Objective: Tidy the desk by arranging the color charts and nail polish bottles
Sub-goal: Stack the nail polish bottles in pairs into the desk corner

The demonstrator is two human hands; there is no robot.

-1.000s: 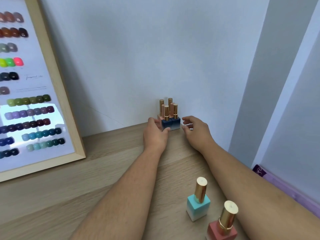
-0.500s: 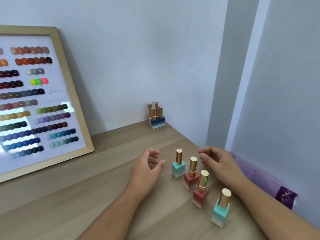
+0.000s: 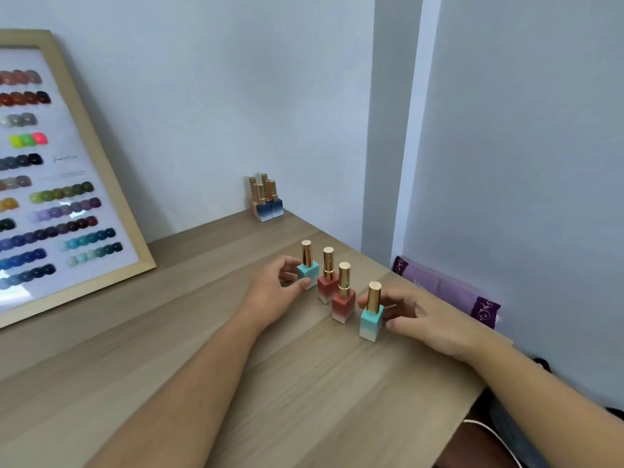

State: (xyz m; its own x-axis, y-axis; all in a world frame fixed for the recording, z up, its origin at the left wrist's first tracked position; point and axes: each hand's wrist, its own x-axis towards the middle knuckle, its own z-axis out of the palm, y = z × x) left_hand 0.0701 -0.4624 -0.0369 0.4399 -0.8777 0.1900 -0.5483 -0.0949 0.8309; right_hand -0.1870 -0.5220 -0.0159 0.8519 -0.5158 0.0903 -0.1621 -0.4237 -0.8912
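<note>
Turquoise far bottle [image 3: 308, 272] is pinched by the left hand [image 3: 271, 293], near turquoise bottle [image 3: 371, 321] by the right hand [image 3: 430, 320], fingers curled.

The far turquoise bottle [image 3: 308, 271] and the near turquoise bottle [image 3: 370, 321] fade to white, like the coral bottles [image 3: 327, 288] between them. All have gold caps [image 3: 374, 295]. The back-corner bottles [image 3: 268, 211] fade from navy to white. The colour chart [image 3: 67, 204], framed in pale wood, shows brown, neon, green, purple and blue swatches. The purple cloth [image 3: 439, 285] has white scrolls.

The wooden desk [image 3: 304, 400] carries a color chart [image 3: 50, 197], four bottles [image 3: 343, 300] (a row) and a corner cluster [image 3: 266, 204].
</note>
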